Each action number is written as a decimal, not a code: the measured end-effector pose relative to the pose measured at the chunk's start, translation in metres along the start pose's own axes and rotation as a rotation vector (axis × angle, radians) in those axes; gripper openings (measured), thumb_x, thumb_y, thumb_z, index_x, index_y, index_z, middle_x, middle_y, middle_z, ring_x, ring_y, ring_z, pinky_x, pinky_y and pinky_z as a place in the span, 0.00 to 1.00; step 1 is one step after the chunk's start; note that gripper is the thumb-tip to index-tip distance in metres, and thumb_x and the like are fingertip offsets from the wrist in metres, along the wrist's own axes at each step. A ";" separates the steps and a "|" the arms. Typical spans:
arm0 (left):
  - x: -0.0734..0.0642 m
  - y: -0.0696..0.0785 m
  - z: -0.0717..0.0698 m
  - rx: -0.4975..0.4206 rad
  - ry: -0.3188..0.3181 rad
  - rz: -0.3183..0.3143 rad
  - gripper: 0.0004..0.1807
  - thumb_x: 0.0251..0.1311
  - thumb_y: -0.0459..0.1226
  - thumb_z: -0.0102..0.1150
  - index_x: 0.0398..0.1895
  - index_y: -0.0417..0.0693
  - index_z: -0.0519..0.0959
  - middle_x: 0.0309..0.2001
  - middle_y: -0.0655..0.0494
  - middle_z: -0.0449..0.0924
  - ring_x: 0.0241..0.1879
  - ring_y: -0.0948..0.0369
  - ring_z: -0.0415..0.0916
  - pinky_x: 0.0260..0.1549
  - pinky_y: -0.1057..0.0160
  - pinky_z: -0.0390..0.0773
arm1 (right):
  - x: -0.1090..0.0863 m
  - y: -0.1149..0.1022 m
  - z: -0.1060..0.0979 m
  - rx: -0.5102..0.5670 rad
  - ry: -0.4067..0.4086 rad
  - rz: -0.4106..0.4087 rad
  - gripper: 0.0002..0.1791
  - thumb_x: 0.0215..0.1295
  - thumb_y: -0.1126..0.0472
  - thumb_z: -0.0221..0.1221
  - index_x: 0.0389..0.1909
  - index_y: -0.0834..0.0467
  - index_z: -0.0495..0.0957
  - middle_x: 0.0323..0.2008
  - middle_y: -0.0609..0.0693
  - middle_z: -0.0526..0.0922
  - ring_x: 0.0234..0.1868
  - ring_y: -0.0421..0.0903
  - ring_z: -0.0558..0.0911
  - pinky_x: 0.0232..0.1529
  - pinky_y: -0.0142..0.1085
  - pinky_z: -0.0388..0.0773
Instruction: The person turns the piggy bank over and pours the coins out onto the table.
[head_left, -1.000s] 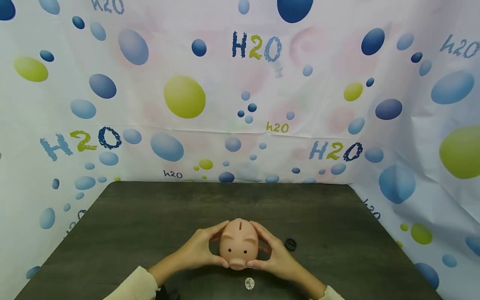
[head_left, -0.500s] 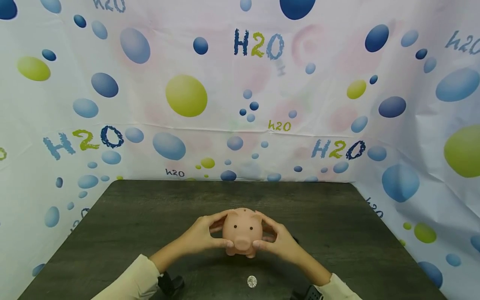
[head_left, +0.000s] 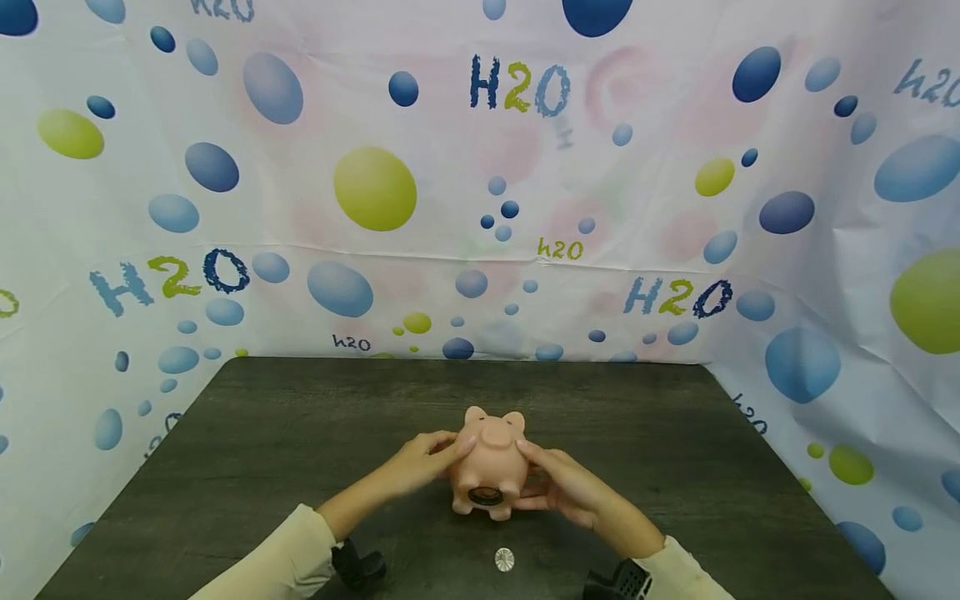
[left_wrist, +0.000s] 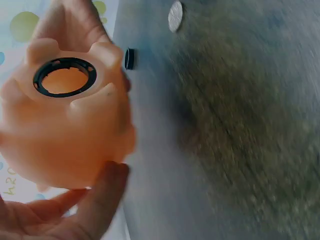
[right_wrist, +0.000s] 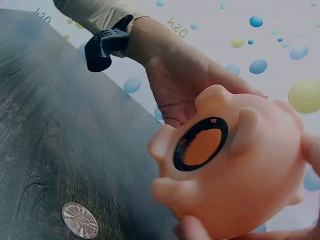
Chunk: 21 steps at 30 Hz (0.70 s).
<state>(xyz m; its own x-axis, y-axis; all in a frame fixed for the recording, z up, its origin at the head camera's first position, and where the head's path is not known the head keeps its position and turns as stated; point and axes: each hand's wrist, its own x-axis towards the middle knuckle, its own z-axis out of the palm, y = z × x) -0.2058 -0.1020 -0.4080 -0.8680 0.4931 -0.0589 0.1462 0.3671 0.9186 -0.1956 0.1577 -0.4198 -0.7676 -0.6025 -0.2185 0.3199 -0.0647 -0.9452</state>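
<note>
Both of my hands hold a pink piggy bank (head_left: 491, 467) by its sides, close over the table. It is tipped back, snout up, with its underside facing me. A black ring rims the round opening (head_left: 486, 496) between its feet, and through it the hollow inside shows in the wrist views. My left hand (head_left: 420, 465) grips one side, thumb beside the snout. On the other side my right hand (head_left: 566, 487) has its thumb near the snout and fingers lower down. A silvery coin (head_left: 504, 559) lies in front of the bank.
A small round black cap (left_wrist: 129, 59) rests on the dark wooden table (head_left: 337, 400); in the head view it is hidden. White cloth (head_left: 450, 150) printed with bubbles and H2O lettering hangs behind and beside the table. Black wrist cameras (head_left: 358, 567) sit at the cuffs.
My hands have rolled the piggy bank backward: its top slot has gone out of sight, the snout has risen and the underside opening has come into view. The coin stays put.
</note>
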 end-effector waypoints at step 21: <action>0.012 0.036 -0.019 -0.254 -0.060 -0.006 0.35 0.69 0.53 0.49 0.69 0.36 0.62 0.61 0.38 0.72 0.55 0.49 0.77 0.51 0.55 0.80 | 0.002 -0.053 -0.004 -0.082 -0.011 -0.051 0.35 0.75 0.47 0.46 0.70 0.70 0.56 0.53 0.56 0.77 0.51 0.55 0.82 0.54 0.48 0.79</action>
<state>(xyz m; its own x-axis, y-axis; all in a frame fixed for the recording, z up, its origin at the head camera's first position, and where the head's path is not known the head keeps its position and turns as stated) -0.2198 -0.0982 -0.3679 -0.8376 0.5403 -0.0811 0.0107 0.1647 0.9863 -0.2165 0.1633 -0.3709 -0.7754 -0.6089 -0.1671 0.2337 -0.0309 -0.9718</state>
